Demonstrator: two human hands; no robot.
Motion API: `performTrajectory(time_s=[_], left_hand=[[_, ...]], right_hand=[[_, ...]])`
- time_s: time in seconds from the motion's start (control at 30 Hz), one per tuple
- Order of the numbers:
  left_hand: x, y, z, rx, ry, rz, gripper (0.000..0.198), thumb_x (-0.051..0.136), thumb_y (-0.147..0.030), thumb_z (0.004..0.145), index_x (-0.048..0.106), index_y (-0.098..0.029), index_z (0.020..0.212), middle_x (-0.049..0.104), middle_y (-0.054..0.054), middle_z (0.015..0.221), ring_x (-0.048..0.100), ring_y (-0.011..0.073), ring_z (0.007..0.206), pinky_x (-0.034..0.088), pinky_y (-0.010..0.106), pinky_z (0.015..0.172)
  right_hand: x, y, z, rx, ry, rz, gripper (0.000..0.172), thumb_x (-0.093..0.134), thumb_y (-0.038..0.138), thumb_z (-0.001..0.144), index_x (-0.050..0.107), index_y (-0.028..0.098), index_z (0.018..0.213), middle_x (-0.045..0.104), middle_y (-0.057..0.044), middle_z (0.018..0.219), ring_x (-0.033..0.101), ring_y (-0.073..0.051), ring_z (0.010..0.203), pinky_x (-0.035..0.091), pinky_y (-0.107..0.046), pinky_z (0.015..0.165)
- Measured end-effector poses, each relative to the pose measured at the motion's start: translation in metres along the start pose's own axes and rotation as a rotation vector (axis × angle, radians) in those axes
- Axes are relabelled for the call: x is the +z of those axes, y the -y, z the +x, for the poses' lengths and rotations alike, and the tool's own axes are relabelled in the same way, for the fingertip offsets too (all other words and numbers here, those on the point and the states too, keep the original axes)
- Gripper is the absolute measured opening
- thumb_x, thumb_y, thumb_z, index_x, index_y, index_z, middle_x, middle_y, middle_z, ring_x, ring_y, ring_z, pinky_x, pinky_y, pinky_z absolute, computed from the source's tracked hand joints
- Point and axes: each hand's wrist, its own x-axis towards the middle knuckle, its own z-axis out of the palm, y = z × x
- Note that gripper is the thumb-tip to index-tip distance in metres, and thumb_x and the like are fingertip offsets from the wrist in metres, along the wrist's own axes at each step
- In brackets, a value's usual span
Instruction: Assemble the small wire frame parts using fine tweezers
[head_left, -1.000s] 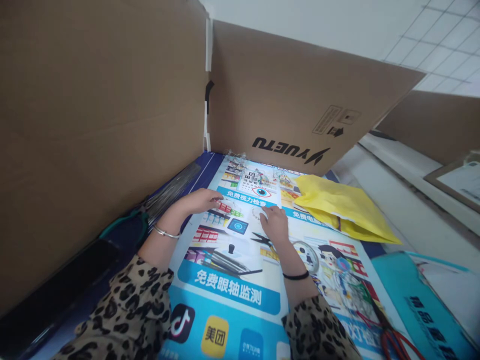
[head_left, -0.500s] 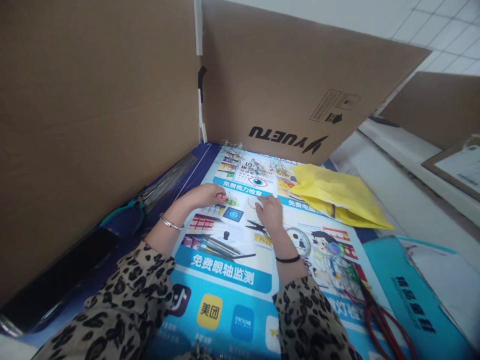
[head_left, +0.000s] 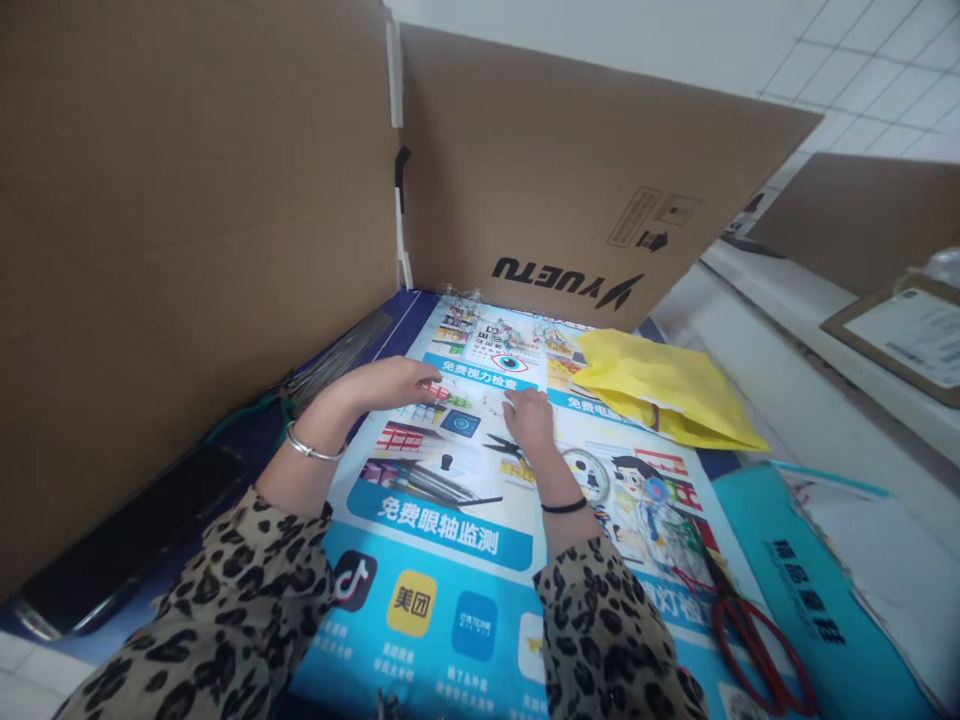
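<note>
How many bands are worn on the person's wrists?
2: a silver bracelet on the left wrist and a thin black band on the right wrist. The sleeves may hide more.

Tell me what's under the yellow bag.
The yellow bag lies on the printed poster, covering its far right part. Anything else beneath or inside it is hidden.
</note>
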Motion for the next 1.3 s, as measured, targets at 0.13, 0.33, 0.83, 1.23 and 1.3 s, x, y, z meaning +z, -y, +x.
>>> performTrajectory(time_s=[0.13, 0.33, 0.83, 1.23, 1.3], left_hand=[[0.025, 0.018, 0.014, -0.018, 0.012, 0.024, 0.056, 0.062, -0.034, 0.067, 0.051, -0.017, 0.119, 0.048, 0.011, 0.128, 0.043, 0.0257, 0.118, 0.033, 0.03, 0.096], [0.065, 0.045, 0.033, -0.104, 0.067, 0.04, 0.063, 0.06, -0.04, 0.069, 0.044, -0.016, 0.126, 0.032, 0.015, 0.14, 0.028, 0.0273, 0.129, 0.026, 0.036, 0.103], [0.093, 0.061, 0.052, -0.046, -0.219, -0.043, 0.067, 0.049, -0.048, 0.077, 0.036, -0.012, 0.132, 0.027, 0.016, 0.142, 0.028, 0.0233, 0.13, 0.023, 0.032, 0.106], [0.053, 0.032, 0.013, -0.003, -0.165, -0.122, 0.045, 0.05, -0.04, 0.078, 0.055, -0.016, 0.115, 0.056, 0.008, 0.12, 0.05, 0.0211, 0.112, 0.035, 0.028, 0.096], [0.053, 0.028, 0.001, -0.005, -0.137, -0.118, 0.039, 0.051, -0.037, 0.076, 0.059, -0.019, 0.111, 0.06, 0.006, 0.115, 0.053, 0.0213, 0.108, 0.037, 0.027, 0.093]], right_hand=[[-0.001, 0.001, 0.0, -0.033, 0.011, -0.002, 0.034, 0.039, 0.03, 0.086, 0.055, 0.025, 0.116, 0.053, -0.01, 0.104, 0.043, -0.022, 0.097, 0.032, -0.033, 0.082], [-0.001, 0.004, 0.002, -0.051, 0.031, 0.005, 0.036, 0.04, 0.034, 0.086, 0.054, 0.025, 0.118, 0.053, -0.01, 0.104, 0.043, -0.022, 0.097, 0.033, -0.033, 0.082], [-0.006, 0.021, -0.003, -0.301, 0.134, 0.087, 0.035, 0.041, 0.029, 0.086, 0.053, 0.027, 0.119, 0.055, -0.006, 0.104, 0.045, -0.018, 0.099, 0.031, -0.027, 0.086], [-0.04, 0.039, -0.033, -0.419, 0.213, 0.037, 0.027, 0.042, 0.028, 0.086, 0.06, 0.025, 0.106, 0.061, -0.004, 0.096, 0.051, -0.014, 0.095, 0.033, -0.022, 0.081], [-0.045, 0.042, -0.046, -0.423, 0.231, 0.04, 0.027, 0.041, 0.028, 0.087, 0.06, 0.024, 0.106, 0.061, -0.004, 0.098, 0.052, -0.014, 0.095, 0.034, -0.022, 0.08]])
